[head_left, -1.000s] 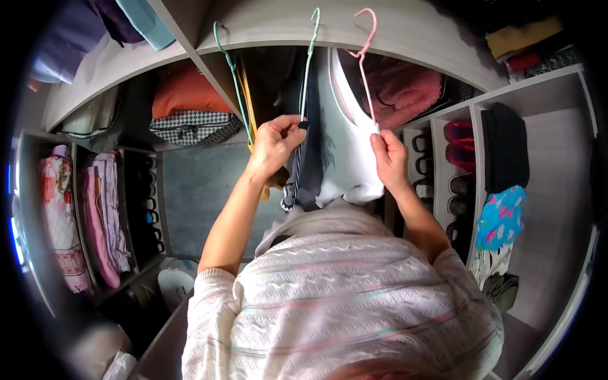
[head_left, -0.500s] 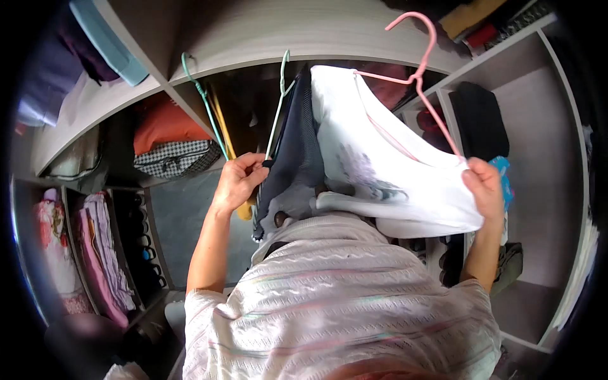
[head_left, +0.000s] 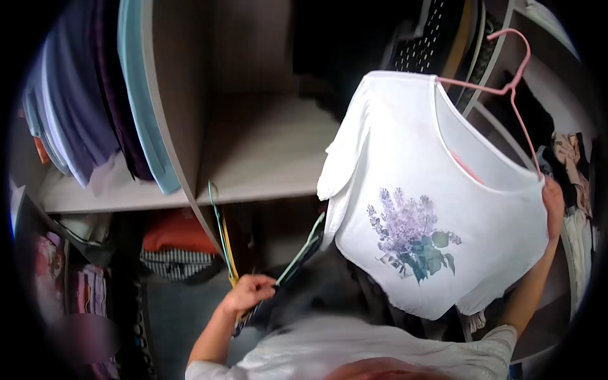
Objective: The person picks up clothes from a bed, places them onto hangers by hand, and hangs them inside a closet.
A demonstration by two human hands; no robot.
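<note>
My right hand (head_left: 553,206) is closed on the shoulder of a white top (head_left: 396,152) with a lilac-flower print, lifted up at the right. Inside its neckline sits a pink hanger (head_left: 516,82), its hook pointing up. Lower and to the left, my left hand (head_left: 250,293) is closed around hangers: a mint-green hanger (head_left: 303,250) slants up to the right with dark cloth along it. Another green hanger (head_left: 218,221) and a yellow hanger (head_left: 229,250) stick up behind the fingers. The garments under this hand are mostly hidden or blurred.
Wardrobe shelves surround me. Blue and purple clothes (head_left: 76,95) hang at upper left, above a folded orange cloth (head_left: 180,233) and a checked bag (head_left: 177,263). A dark dotted garment (head_left: 421,47) hangs at the back. More clothes (head_left: 570,164) lie on the right-hand shelves.
My right hand has raised the white top, and its flower print now faces me fully. My left hand still grips the hangers. The view has tilted up toward the upper shelves.
</note>
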